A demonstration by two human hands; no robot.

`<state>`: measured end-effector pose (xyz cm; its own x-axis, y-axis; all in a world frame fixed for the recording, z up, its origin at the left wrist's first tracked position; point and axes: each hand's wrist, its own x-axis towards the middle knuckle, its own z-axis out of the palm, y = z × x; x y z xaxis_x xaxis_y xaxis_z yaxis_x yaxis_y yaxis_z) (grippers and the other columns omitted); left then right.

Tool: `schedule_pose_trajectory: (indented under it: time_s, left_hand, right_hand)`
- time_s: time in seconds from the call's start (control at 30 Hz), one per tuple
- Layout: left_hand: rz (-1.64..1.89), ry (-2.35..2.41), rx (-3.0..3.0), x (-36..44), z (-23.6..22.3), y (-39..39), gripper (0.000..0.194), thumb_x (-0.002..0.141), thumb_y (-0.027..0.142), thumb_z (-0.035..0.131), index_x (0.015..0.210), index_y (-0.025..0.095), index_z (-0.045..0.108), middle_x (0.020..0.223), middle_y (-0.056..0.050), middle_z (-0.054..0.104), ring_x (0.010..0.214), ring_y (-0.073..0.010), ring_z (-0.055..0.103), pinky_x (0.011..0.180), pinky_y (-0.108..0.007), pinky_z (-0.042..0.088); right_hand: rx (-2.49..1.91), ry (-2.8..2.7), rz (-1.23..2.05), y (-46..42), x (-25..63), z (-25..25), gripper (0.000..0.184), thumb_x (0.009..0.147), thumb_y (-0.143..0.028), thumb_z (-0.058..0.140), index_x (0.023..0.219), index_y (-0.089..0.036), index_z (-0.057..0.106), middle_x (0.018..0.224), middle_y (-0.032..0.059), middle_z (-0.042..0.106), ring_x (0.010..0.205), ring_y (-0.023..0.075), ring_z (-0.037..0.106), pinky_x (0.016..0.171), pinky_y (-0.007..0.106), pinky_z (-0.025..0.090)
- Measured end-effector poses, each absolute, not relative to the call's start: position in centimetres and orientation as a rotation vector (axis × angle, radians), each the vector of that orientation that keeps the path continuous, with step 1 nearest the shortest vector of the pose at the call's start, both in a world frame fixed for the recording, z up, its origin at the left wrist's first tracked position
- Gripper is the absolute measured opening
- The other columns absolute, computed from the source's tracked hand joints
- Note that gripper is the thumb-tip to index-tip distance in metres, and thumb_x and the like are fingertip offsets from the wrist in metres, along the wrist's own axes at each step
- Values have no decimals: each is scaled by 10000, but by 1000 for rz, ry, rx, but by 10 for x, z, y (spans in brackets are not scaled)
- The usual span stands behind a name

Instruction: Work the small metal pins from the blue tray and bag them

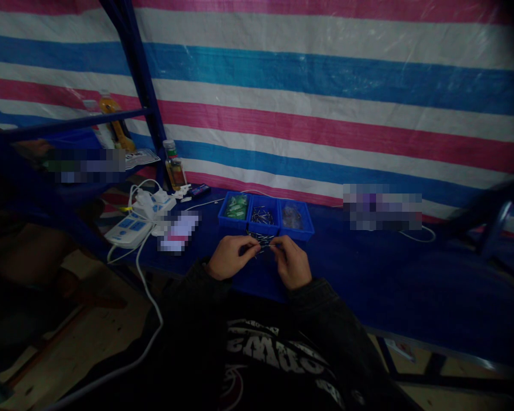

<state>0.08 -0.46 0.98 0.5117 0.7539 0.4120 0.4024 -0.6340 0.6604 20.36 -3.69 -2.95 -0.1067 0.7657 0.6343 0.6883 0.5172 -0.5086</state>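
My left hand [231, 257] is closed in a pinch, thumb against fingers, over the near side of the blue bins; what it holds is too small to make out. Facing it, my right hand [294, 264] pinches a thin metal pin [267, 246] that points toward the left fingertips. Between and behind the hands lies a loose heap of dark, slim metal pieces [263, 238], like nails or screws. More such pieces [262, 216] fill the middle blue bin [263, 229]. Green-looking plastic packets [236, 206] are in the left bin, and a clear plastic bag [292, 217] is in the right one.
A white power strip [131, 228] with plugs and cables stands left, beside a blurred phone [179, 233]. Behind are a small bottle [175, 168] and a blue metal frame [143, 74]. A blurred object [381, 208] lies right on the blue table [394, 279]. Another person sits far left.
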Motion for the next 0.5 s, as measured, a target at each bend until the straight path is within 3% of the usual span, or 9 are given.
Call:
schedule_pose_trajectory:
  time_s: [0.5]
  left_hand:
    - [918,865,2306,1,9,-6,165,942,245,607,922,148,739,838,-38,756,664,-121,617,641,-214,444]
  right_hand:
    - [-1132,-1936,162,-38,200,-26,157,1026,-251,459,939,-224,588,879,43,655,793,185,648,743,278,479]
